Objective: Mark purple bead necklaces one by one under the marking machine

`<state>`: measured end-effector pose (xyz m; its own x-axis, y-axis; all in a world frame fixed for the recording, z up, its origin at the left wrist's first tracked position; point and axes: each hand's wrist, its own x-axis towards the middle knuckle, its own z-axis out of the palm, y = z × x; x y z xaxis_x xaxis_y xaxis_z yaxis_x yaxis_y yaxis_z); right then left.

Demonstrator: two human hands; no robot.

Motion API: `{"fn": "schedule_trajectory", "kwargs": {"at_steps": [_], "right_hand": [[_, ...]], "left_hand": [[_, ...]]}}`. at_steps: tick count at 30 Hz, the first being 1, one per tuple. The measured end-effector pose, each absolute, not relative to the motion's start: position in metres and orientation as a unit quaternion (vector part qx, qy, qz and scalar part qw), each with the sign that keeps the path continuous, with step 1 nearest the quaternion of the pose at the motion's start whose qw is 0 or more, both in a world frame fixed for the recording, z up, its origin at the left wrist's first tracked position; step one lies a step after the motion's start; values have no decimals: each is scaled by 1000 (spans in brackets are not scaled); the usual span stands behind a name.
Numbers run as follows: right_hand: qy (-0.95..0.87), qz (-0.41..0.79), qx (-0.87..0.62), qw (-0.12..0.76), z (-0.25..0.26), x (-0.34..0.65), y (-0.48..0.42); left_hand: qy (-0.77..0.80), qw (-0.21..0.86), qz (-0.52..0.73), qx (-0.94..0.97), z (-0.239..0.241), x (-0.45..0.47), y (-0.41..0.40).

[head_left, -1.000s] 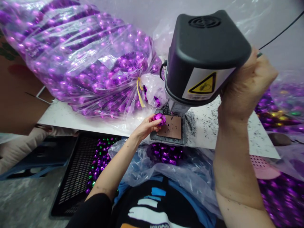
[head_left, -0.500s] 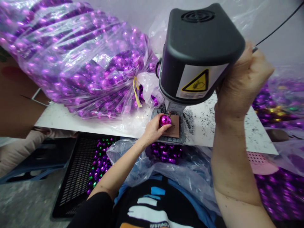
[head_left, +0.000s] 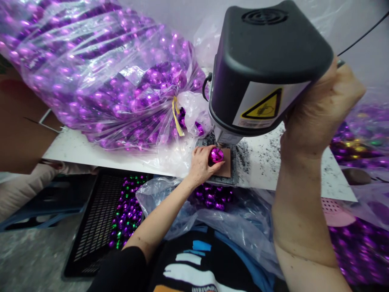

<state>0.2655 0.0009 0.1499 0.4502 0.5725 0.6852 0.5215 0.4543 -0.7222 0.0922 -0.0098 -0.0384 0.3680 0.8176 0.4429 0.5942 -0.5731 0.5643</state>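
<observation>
My left hand [head_left: 204,164] grips a shiny magenta faceted ball [head_left: 216,155] between thumb and fingers. The ball rests on a small brown board [head_left: 225,170], over the grey metal base [head_left: 203,142] of a bench drill press. Right above it is the lower tip of the machine, mostly hidden by the black motor housing [head_left: 273,52] with its yellow warning label. My right hand [head_left: 328,105] is raised at the housing's right side, its fingers closed around a handle that is largely hidden; a metal end shows past the fist.
Dark shavings litter the white table [head_left: 264,162]. A big clear bag of purple balls [head_left: 115,89] fills the left. Below are a black crate [head_left: 91,239] and an open plastic bag [head_left: 243,223] with purple balls. Another person's sleeve [head_left: 24,194] shows at left; a pink basket [head_left: 337,215] stands right.
My left hand has shifted the ball slightly right on the board, under the machine's tip. The housing and my right hand appear further right and slightly larger in view.
</observation>
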Motion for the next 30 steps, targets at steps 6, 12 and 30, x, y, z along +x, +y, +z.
{"fn": "schedule_trajectory", "kwargs": {"at_steps": [6, 12, 30], "right_hand": [[-521, -23, -536, 664, 144, 267, -10], [-532, -79, -574, 617, 122, 257, -54], [-584, -145, -467, 648, 59, 251, -70]], "left_hand": [[433, 163, 341, 818, -34, 91, -12], [426, 182, 353, 813, -36, 90, -12], [422, 179, 360, 813, -34, 90, -13]]}}
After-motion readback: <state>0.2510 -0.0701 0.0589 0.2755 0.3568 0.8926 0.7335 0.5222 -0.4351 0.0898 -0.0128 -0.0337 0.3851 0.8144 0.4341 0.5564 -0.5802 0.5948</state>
